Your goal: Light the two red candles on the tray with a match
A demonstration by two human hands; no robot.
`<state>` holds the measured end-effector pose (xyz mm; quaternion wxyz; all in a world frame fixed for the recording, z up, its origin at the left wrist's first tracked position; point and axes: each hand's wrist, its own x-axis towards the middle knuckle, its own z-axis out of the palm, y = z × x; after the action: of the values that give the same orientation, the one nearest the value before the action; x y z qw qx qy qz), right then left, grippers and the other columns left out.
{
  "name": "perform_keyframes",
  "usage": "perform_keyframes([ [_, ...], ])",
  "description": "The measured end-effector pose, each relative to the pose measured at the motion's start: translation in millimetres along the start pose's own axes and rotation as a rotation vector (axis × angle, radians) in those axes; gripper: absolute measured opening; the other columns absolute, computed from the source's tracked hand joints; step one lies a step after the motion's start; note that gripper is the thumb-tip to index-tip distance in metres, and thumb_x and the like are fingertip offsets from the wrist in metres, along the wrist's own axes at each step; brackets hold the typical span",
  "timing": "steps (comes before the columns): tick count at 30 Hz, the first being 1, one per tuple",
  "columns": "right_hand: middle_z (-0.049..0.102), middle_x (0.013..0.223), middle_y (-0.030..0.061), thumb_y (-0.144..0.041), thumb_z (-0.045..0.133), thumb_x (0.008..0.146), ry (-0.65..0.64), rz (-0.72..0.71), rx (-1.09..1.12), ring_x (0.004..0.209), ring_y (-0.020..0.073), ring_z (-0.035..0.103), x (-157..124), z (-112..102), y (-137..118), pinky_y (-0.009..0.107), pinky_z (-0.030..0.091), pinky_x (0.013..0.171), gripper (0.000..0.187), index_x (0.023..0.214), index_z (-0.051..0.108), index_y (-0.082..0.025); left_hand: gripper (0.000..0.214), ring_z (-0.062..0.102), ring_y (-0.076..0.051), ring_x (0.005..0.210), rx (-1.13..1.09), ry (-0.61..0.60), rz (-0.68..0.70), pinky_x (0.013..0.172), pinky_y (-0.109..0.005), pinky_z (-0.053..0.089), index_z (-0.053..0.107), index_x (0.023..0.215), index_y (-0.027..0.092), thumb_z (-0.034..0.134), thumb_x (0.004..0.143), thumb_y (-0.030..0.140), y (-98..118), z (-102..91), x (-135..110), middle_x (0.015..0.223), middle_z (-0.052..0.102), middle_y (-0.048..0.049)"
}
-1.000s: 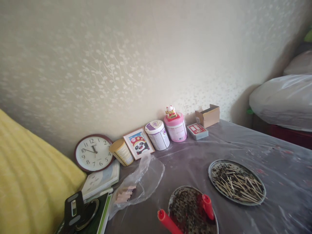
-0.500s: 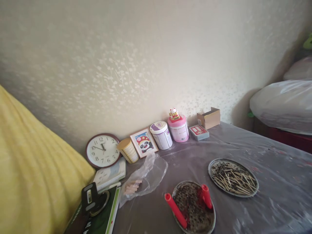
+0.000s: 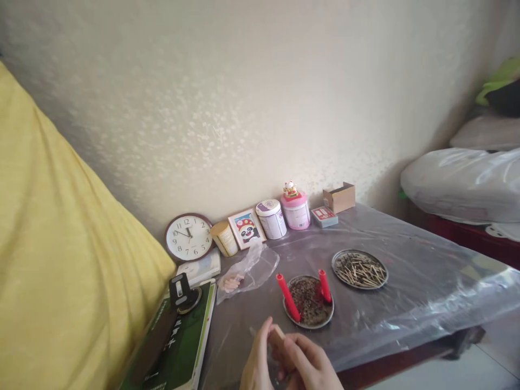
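Observation:
Both hands have come together at the bottom of the head view, just in front of a round metal plate [image 3: 309, 327] of dark residue. Between them is a small tan, box-like piece [image 3: 277, 336], mostly covered by fingers. My left hand [image 3: 257, 357] is closed around its left side. My right hand [image 3: 311, 362] has curled fingers pressed to the other side. Two red candles stand on the plate: the longer candle [image 3: 287, 298] tilts left, and the shorter candle [image 3: 325, 287] stands nearly upright. I see no flame on either.
Used matchsticks [image 3: 361, 271] fill a second plate [image 3: 333, 264] to the right. A clear plastic bag [image 3: 260, 265], green book [image 3: 182, 336] with a black device [image 3: 179, 290], clock [image 3: 189, 237], tins [image 3: 271, 219] and cardboard box [image 3: 340, 197] line the left and back. Yellow cloth [image 3: 81, 271] hangs left.
Both hands have entered from the bottom edge with the tan piece between them. My view has shifted back, so the plates and candles look smaller and the table's front edge shows.

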<state>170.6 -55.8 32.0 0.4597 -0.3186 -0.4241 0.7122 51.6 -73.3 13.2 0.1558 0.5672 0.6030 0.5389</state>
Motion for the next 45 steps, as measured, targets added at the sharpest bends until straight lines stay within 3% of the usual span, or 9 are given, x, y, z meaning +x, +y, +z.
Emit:
perform_keyframes([
  [4,0.063,0.079,0.0026,-0.061,0.071,0.069,0.052,0.049,0.218,0.062,0.0121,0.061,3,-5,4,0.018,0.040,0.051,0.050,0.085,0.063,-0.014,0.070,0.062,-0.032,0.108,-0.123,-0.156,0.046,0.092,-0.040,0.050,0.058,0.124,0.024,0.070,0.055,0.019,-5,-1.2,9,0.119,0.067,-0.0112],
  [7,0.063,0.077,0.0021,-0.062,0.071,0.068,0.059,0.078,0.249,0.063,0.0124,0.061,4,-7,10,0.019,0.041,0.054,0.051,0.087,0.063,-0.014,0.061,0.061,-0.031,0.109,-0.278,-0.148,-0.025,0.094,-0.038,0.049,0.060,0.121,0.021,0.069,0.061,0.023,-17,6.0,3,0.121,0.066,-0.0127],
  [11,0.065,0.076,0.0037,-0.060,0.067,0.074,0.085,0.040,0.061,0.066,0.0130,0.060,4,-5,10,0.019,0.043,0.056,0.049,0.089,0.064,-0.013,0.050,0.065,-0.028,0.102,-0.474,-0.070,-0.132,0.088,-0.034,0.052,0.062,0.116,0.021,0.070,0.069,0.035,-20,11.4,-6,0.114,0.070,-0.0128],
  [14,0.068,0.091,0.0083,-0.056,0.064,0.079,0.070,-0.050,-0.152,0.082,0.0180,0.063,5,0,5,0.023,0.049,0.070,0.046,0.096,0.065,-0.013,0.041,0.069,-0.026,0.086,-0.527,-0.033,-0.237,0.078,-0.033,0.055,0.068,0.102,0.020,0.072,0.069,0.044,-11,5.1,1,0.096,0.074,-0.0119],
  [17,0.069,0.098,0.0105,-0.053,0.060,0.083,0.066,-0.126,-0.337,0.089,0.0208,0.065,7,8,3,0.026,0.049,0.081,0.043,0.100,0.065,-0.014,0.036,0.069,-0.024,0.081,-0.615,-0.004,-0.322,0.074,-0.031,0.054,0.070,0.091,0.020,0.078,0.064,0.042,-1,-3.4,11,0.087,0.075,-0.0100],
  [23,0.069,0.101,0.0093,-0.039,0.058,0.086,0.089,-0.217,-0.595,0.086,0.0185,0.066,9,13,13,0.024,0.052,0.076,0.033,0.108,0.062,-0.015,0.029,0.066,-0.020,0.073,-0.704,0.018,-0.391,0.068,-0.026,0.051,0.067,0.080,0.020,0.081,0.062,0.038,1,-15.0,19,0.076,0.072,-0.0051],
  [28,0.067,0.105,0.0088,-0.019,0.059,0.078,0.083,-0.327,-0.646,0.088,0.0173,0.066,9,8,20,0.025,0.053,0.079,0.033,0.111,0.057,-0.016,0.032,0.068,-0.022,0.078,-0.742,0.063,-0.464,0.072,-0.029,0.052,0.065,0.081,0.018,0.082,0.061,0.037,-13,-26.3,25,0.081,0.073,-0.0071],
  [35,0.066,0.101,0.0090,-0.020,0.056,0.083,0.080,-0.334,-0.592,0.086,0.0168,0.067,8,3,20,0.026,0.056,0.078,0.029,0.111,0.053,-0.017,0.031,0.068,-0.026,0.089,-0.790,0.066,-0.495,0.079,-0.033,0.053,0.064,0.081,0.017,0.081,0.063,0.035,-19,-30.5,27,0.087,0.074,-0.0088],
  [45,0.065,0.095,0.0059,-0.012,0.056,0.078,0.083,-0.392,-0.691,0.081,0.0150,0.065,10,2,19,0.024,0.053,0.076,0.025,0.103,0.058,-0.017,0.037,0.068,-0.023,0.080,-0.858,0.112,-0.588,0.074,-0.032,0.054,0.062,0.077,0.017,0.085,0.056,0.038,-16,-26.4,29,0.082,0.074,-0.0099],
])
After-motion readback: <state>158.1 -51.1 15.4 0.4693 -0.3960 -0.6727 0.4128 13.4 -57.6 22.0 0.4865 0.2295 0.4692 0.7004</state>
